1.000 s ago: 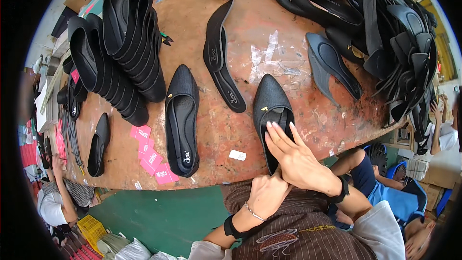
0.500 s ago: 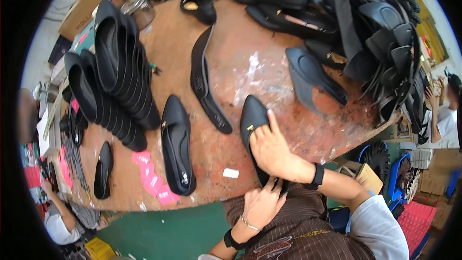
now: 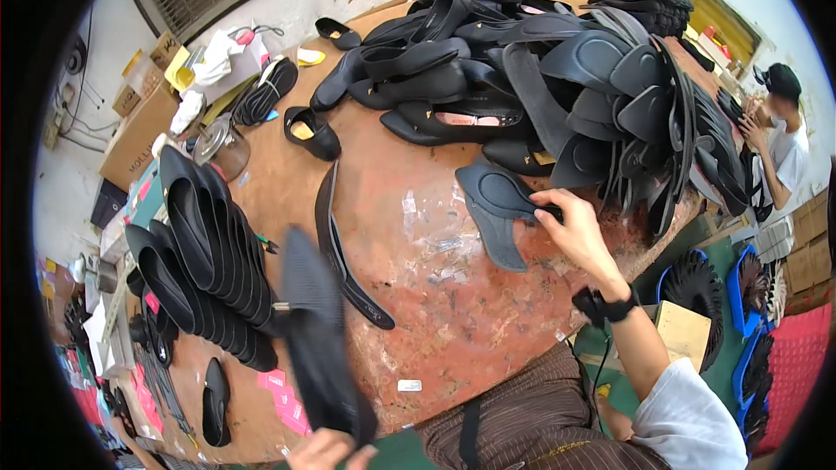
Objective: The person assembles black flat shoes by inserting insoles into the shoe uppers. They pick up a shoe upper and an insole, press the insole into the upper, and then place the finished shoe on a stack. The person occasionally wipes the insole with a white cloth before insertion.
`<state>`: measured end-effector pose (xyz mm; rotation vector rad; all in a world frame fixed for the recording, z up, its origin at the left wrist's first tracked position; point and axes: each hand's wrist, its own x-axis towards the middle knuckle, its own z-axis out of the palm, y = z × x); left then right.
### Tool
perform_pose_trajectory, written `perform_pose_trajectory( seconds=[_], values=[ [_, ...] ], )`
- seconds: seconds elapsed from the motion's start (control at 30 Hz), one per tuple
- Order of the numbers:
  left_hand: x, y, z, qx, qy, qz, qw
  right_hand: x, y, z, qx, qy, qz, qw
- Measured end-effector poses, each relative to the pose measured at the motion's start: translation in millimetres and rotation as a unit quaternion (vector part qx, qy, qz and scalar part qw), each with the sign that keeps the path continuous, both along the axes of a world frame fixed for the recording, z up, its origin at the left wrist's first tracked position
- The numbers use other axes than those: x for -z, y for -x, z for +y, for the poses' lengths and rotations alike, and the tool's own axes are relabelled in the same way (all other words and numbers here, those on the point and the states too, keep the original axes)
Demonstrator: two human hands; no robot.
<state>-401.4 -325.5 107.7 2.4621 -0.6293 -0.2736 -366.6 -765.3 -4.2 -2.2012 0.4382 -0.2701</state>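
My left hand (image 3: pixel 329 451), at the lower edge, grips the heel end of a black pointed flat shoe (image 3: pixel 326 365). That shoe is blurred by motion, its ridged sole turned partly toward me. Whether a second shoe is behind it I cannot tell. Farther right, my right hand (image 3: pixel 570 231) pinches the narrow end of a black insole (image 3: pixel 496 191) between thumb and fingers. The insole lies on the table over a greyer insole piece (image 3: pixel 501 248). Left of them a long curved black insole (image 3: pixel 340 252) rests on its edge.
Nested black shoes (image 3: pixel 209 244) stand at the left. A large heap of black shoes and insoles (image 3: pixel 601 78) covers the back right. Pink cards (image 3: pixel 283 400), a white label (image 3: pixel 409 386) and a small shoe (image 3: pixel 216 405) lie near the front edge. Another person (image 3: pixel 775 130) works at far right.
My hands have parted: the left has carried a shoe to the left, the right has let go and taken hold of the insole near the heap. The view has tilted up.
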Motion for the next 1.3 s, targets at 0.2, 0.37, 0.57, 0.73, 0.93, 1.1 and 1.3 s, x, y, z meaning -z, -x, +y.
perform_pose_trajectory(
  seconds=[0.2,0.37,0.57,0.73,0.93,1.1,1.3],
  values=[
    [69.0,-20.6,31.3,-0.042,-0.280,-0.037,0.958,53.9,-10.3,-0.9,0.073,0.179,0.082,0.978],
    [60.7,-12.1,3.1,-0.135,-0.334,-0.009,0.933,57.8,0.8,-1.7,0.012,-0.218,0.087,0.972],
    [75.7,-46.8,-91.8,-0.142,0.243,0.065,0.957,10.1,18.3,54.4,-0.127,-0.489,0.002,0.863],
    [87.9,-112.4,-144.2,-0.080,0.370,0.494,0.783,-2.7,27.0,64.8,-0.109,-0.549,-0.041,0.828],
    [107.9,-128.7,-153.6,-0.072,0.344,0.435,0.829,-30.0,39.9,31.5,0.012,-0.711,-0.027,0.703],
    [104.1,-192.7,-106.5,-0.165,0.304,0.265,0.900,-31.2,91.7,-31.0,-0.237,-0.817,-0.249,0.463],
    [70.1,-211.1,-207.1,-0.062,-0.116,-0.315,0.940,-16.4,116.3,-18.5,0.003,-0.729,-0.228,0.646]
  ],
)
